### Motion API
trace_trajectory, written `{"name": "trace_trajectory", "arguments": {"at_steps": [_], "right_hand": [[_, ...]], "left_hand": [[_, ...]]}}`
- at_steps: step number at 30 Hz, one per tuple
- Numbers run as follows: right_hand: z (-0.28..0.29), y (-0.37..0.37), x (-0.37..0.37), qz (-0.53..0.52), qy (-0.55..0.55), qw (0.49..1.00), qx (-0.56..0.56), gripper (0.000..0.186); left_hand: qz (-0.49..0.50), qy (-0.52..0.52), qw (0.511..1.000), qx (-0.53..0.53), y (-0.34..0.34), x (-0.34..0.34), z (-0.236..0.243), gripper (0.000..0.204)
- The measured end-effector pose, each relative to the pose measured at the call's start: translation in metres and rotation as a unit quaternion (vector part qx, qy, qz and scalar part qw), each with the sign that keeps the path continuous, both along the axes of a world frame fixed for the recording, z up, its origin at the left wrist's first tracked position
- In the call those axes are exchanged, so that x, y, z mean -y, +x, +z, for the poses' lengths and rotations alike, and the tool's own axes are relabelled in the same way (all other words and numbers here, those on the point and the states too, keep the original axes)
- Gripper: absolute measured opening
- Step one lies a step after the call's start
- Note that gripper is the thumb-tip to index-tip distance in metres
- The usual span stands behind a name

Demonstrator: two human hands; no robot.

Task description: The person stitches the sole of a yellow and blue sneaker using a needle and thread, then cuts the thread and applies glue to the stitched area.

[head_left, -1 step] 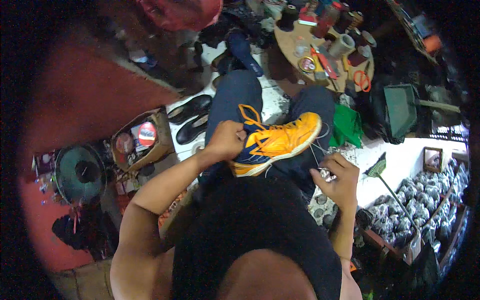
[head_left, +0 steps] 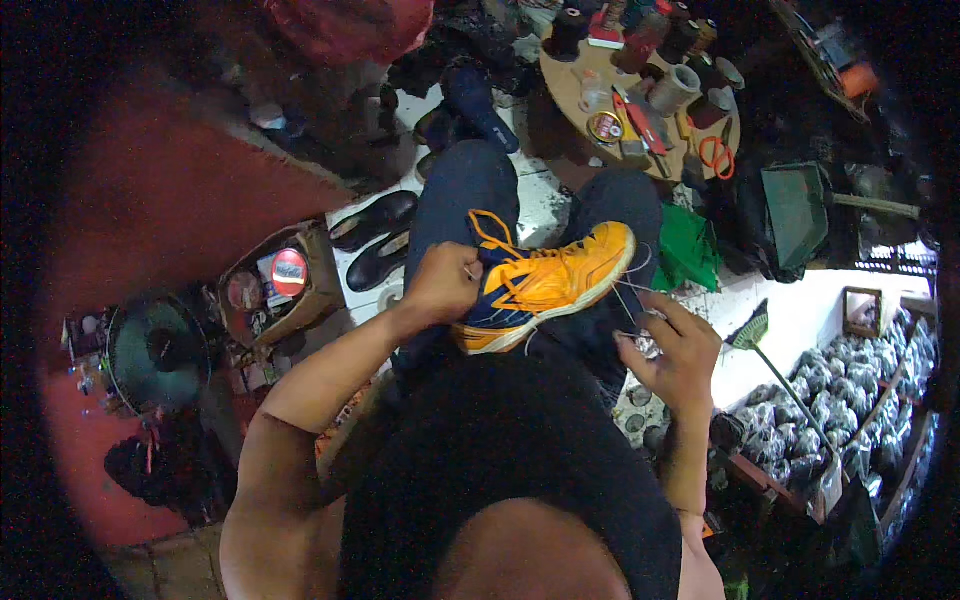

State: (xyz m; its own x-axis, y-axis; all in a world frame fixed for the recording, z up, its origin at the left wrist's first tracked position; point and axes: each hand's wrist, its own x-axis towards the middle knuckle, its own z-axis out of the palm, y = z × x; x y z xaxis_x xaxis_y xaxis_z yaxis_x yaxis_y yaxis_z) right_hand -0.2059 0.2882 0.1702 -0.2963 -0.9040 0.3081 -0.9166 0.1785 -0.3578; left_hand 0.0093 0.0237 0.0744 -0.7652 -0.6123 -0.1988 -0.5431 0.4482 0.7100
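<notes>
A yellow-orange sneaker (head_left: 555, 285) with a dark blue heel, orange laces and a pale sole lies sideways across my thighs, its toe to the right. My left hand (head_left: 447, 283) is closed in a fist at the shoe's ankle opening; a small pale tip shows by its fingers. From the toe's edge, pale thread (head_left: 622, 298) runs in loose loops to my right hand (head_left: 678, 350). That hand is apart from the shoe, its fingers curled round the thread, and their exact pinch is hard to make out. Another short thread end hangs below the sole.
Ahead right, a round board (head_left: 590, 115) carries thread spools, a knife and orange-handled scissors (head_left: 716, 157). Black shoes (head_left: 375, 250) stand left of my legs, near a cardboard box (head_left: 325, 280) and a fan (head_left: 160, 350). A green bag (head_left: 688, 250) and a broom (head_left: 752, 330) are to the right.
The whole view has shifted slightly. My right hand is a little farther from the shoe's toe, its fingers a bit straighter. My left hand stays at the ankle opening.
</notes>
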Motion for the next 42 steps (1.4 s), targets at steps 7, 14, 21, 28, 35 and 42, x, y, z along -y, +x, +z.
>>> {"name": "trace_trajectory", "arguments": {"at_steps": [7,14,21,28,35,42], "right_hand": [[-0.005,0.004,0.023,-0.027,0.110,0.990,-0.089,0.059],[-0.048,-0.066,-0.047,-0.226,-0.145,0.918,0.293,0.065],[-0.031,-0.056,-0.037,-0.440,-0.105,0.876,0.166,0.063],[-0.026,0.023,0.052,-0.273,0.019,0.898,0.344,0.038],[-0.035,0.019,0.053,-0.245,0.028,0.875,0.416,0.044],[-0.036,0.008,0.023,-0.189,-0.095,0.676,0.706,0.018]], "left_hand": [[0.013,0.022,0.999,-0.027,0.009,-0.005,0.003,0.012],[0.041,0.057,0.995,-0.064,0.027,0.013,0.024,0.032],[0.321,0.537,0.698,-0.348,0.016,-0.003,0.047,0.023],[0.190,0.509,0.793,-0.275,0.026,0.002,0.017,0.027],[0.237,0.132,0.959,-0.084,0.108,0.081,0.010,0.025],[-0.135,0.016,0.987,-0.090,0.098,0.081,0.045,0.019]]}}
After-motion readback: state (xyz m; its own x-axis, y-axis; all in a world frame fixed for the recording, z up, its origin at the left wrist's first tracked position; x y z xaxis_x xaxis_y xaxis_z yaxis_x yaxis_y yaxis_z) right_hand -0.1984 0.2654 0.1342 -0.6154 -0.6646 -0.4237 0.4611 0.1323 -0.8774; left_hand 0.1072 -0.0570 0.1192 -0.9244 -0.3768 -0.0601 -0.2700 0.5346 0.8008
